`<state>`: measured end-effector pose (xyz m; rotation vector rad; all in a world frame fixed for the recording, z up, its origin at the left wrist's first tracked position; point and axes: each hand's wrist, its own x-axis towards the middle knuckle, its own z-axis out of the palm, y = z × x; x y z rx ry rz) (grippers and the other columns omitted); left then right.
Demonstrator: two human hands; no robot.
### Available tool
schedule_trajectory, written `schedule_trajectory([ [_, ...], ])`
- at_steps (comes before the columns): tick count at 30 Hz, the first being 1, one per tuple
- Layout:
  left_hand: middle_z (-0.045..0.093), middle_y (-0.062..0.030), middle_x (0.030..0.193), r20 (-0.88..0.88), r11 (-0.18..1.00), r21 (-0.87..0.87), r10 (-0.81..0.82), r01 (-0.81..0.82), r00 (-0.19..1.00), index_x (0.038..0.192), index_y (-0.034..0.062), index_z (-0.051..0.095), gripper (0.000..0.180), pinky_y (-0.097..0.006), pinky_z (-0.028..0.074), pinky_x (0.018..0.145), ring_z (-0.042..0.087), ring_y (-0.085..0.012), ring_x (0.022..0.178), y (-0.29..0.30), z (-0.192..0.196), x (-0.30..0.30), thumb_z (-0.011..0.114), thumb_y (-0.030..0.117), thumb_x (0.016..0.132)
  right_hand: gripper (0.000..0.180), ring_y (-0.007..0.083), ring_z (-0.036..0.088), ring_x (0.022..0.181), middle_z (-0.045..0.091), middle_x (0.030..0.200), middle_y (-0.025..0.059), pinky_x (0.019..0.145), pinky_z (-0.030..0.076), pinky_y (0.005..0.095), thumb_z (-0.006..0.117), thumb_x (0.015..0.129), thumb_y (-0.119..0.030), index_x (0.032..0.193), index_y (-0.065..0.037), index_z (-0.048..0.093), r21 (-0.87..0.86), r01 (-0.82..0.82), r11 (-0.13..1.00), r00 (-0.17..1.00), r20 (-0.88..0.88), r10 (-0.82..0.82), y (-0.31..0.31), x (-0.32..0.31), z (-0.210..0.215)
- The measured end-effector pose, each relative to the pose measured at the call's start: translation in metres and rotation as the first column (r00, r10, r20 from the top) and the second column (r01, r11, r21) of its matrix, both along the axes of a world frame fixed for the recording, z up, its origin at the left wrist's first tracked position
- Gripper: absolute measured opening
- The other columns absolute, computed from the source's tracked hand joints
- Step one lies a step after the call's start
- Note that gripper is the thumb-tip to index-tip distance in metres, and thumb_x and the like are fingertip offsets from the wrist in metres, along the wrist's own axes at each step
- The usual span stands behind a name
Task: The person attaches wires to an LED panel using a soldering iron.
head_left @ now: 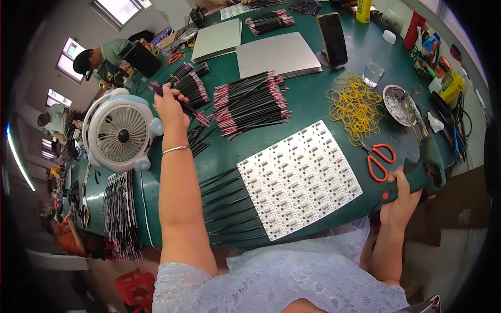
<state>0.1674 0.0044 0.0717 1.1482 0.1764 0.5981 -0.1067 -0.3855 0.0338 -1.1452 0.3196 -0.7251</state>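
My left hand (pixel 171 108) is stretched out to the far left, its fingers closed round a small bunch of black wires (pixel 195 113) with reddish ends. On the right, the fingers of my right hand (pixel 401 201) wrap the grip of a green soldering gun (pixel 429 169), whose front points away from me toward a metal dish (pixel 401 107) of silvery scraps. Between my arms lies a white panel of small circuit boards (pixel 300 180). Several black wires (pixel 229 203) run out from its left edge. A thick pile of wires (pixel 250 104) lies beyond the panel.
Orange-handled scissors (pixel 377 159) and yellow rubber bands (pixel 355 101) lie between panel and dish. A white fan (pixel 122 135) stands left of my forearm. Farther back are grey boards (pixel 276 55), a propped phone (pixel 332 41) and a glass (pixel 372 74). Other people work at the left.
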Motion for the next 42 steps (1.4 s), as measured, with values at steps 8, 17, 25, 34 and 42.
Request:
schedule_trajectory([
  [8, 0.061, -0.0224, 0.089, -0.473, -0.066, 0.880, -0.038, 0.470, 0.880, 0.103, 0.0000, 0.052, 0.034, -0.043, 0.044, 0.077, 0.057, -0.0394, 0.089, 0.029, -0.006, -0.001, 0.057, 0.029, 0.086, 0.024, 0.0137, 0.048, 0.076, 0.052, 0.090, 0.0077, 0.073, 0.042, 0.0272, 0.051, 0.083, 0.001, 0.107, 0.000, 0.046, -0.016, -0.005, 1.000, 1.000, 0.021, 0.005, 0.032, 0.007, 0.007],
  [17, 0.061, -0.0202, 0.089, -0.638, -0.290, 0.716, 0.098, 0.635, 0.764, 0.098, 0.0021, 0.053, 0.040, -0.043, 0.046, 0.073, 0.059, -0.0367, 0.088, 0.064, -0.034, -0.030, 0.074, 0.019, 0.069, 0.022, 0.0141, 0.047, 0.078, 0.051, 0.092, 0.0083, 0.074, 0.041, 0.0273, 0.052, 0.085, 0.000, 0.106, 0.001, 0.045, -0.053, -0.137, 0.989, 0.990, 0.025, 0.139, 0.038, 0.035, 0.011],
  [25, 0.061, -0.0175, 0.080, -0.571, -0.228, 0.795, 0.035, 0.563, 0.820, 0.090, 0.0012, 0.057, 0.022, -0.042, 0.046, 0.070, 0.059, -0.0357, 0.081, 0.064, -0.031, -0.059, 0.065, 0.012, 0.072, 0.019, 0.0144, 0.050, 0.077, 0.053, 0.091, 0.0098, 0.073, 0.043, 0.0271, 0.053, 0.083, -0.001, 0.101, 0.003, 0.049, -0.043, -0.073, 0.996, 0.997, 0.005, 0.073, 0.027, 0.033, 0.012],
  [34, 0.052, 0.0003, 0.077, -0.364, 0.816, 0.332, -0.351, 0.472, 0.863, 0.097, 0.0055, 0.058, 0.011, -0.025, 0.039, 0.057, 0.045, -0.0103, 0.064, 0.107, 0.023, -0.114, 0.053, 0.013, 0.090, 0.018, 0.0146, 0.049, 0.079, 0.052, 0.092, 0.0089, 0.077, 0.042, 0.0272, 0.052, 0.086, -0.003, 0.102, 0.002, 0.049, -0.042, -0.063, 0.997, 0.998, 0.005, 0.063, 0.027, 0.036, 0.019],
  [42, 0.053, -0.0044, 0.097, 0.139, 0.875, 0.201, -0.471, 0.440, 0.871, 0.104, 0.0087, 0.050, 0.014, -0.029, 0.041, 0.082, 0.049, -0.0145, 0.091, 0.072, -0.016, -0.138, 0.047, 0.019, 0.095, 0.017, 0.0146, 0.047, 0.079, 0.052, 0.090, 0.0083, 0.075, 0.041, 0.0273, 0.050, 0.087, -0.002, 0.103, 0.001, 0.048, -0.072, -0.160, 0.985, 0.985, 0.055, 0.164, 0.030, 0.041, 0.025],
])
